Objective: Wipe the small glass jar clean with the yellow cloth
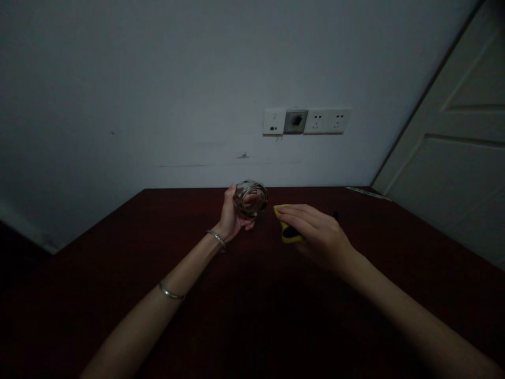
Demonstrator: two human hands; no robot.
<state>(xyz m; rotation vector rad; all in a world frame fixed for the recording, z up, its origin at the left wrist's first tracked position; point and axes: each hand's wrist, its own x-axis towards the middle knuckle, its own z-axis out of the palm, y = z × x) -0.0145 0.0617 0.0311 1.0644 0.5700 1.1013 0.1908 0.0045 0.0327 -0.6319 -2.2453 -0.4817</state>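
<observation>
My left hand (231, 216), with bracelets on its wrist and forearm, is wrapped round a clear glass (251, 199). The glass is tilted, its round end turned toward me, and fingers show through and below it. To the right, my right hand (319, 231) grips a yellow cloth (292, 239) with a dark patch in its middle. The cloth is partly hidden under the fingers, and a gap separates it from the glass. Both hands are above the dark red table.
The dark red table (177, 210) meets a pale wall (177, 95) at its back edge. Sockets and switches (315, 121) are set in the wall. A white panelled door (461, 158) stands at the right. A thin pale strip (366, 193) lies at the back right. The light is dim.
</observation>
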